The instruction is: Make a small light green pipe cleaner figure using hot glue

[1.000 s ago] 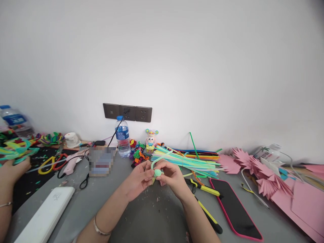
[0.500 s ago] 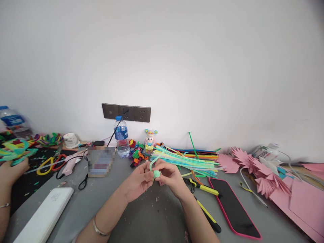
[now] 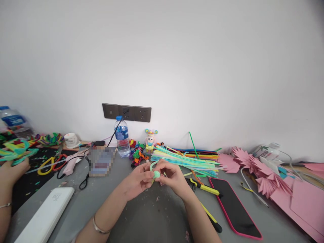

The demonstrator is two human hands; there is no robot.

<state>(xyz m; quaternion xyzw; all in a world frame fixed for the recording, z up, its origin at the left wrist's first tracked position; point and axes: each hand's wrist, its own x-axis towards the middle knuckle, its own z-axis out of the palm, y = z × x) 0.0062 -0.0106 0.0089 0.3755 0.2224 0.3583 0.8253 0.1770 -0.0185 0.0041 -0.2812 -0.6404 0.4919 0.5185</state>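
Observation:
A light green pipe cleaner [image 3: 156,174], wound into a small coil with a loose end curving upward, is held between my two hands above the grey table. My left hand [image 3: 139,179] pinches it from the left. From the right, my right hand [image 3: 171,175] has thumb and fingers closed on the coil's edge. Just behind my hands lies a bundle of pale green, blue and yellow pipe cleaners [image 3: 184,161]. A small figure with round ears [image 3: 150,141] stands to the bundle's left.
Yellow-handled pliers [image 3: 206,189] and a pink-cased phone [image 3: 235,207] lie right. Folded pink paper [image 3: 270,180] is farther right. A water bottle [image 3: 122,138] stands behind; a white power bank [image 3: 45,216] lies left. Another person's hand [image 3: 15,172] holds green pipe cleaners at far left.
My right hand and forearm have shifted slightly right, and its fingers have moved a little around the coil. The loose end has tilted slightly. Both hands keep their hold.

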